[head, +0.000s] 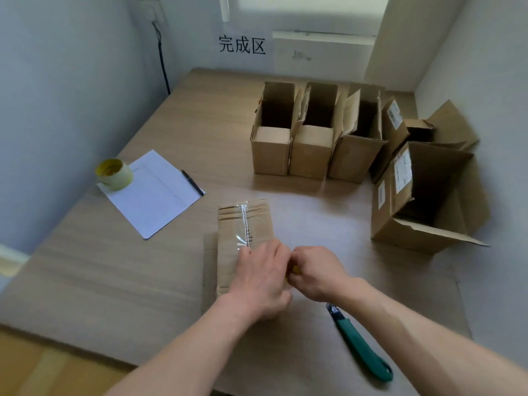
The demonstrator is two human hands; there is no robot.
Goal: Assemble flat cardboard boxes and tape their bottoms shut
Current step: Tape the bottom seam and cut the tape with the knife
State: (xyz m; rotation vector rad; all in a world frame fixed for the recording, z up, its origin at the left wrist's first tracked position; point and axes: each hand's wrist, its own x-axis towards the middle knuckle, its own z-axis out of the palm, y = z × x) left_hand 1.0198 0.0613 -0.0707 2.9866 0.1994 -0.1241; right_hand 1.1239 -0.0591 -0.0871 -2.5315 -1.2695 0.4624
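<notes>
A cardboard box stands bottom-up on the table in front of me, with a strip of clear tape running down its closed flaps. My left hand lies over the near end of the box, fingers curved down on it. My right hand is curled beside it, gripping a small yellow thing that shows between the two hands; most of it is hidden.
A green-handled cutter lies at the near right. Several open assembled boxes stand at the back and right, one large. A roll of tape sits on a white sheet with a black pen, left.
</notes>
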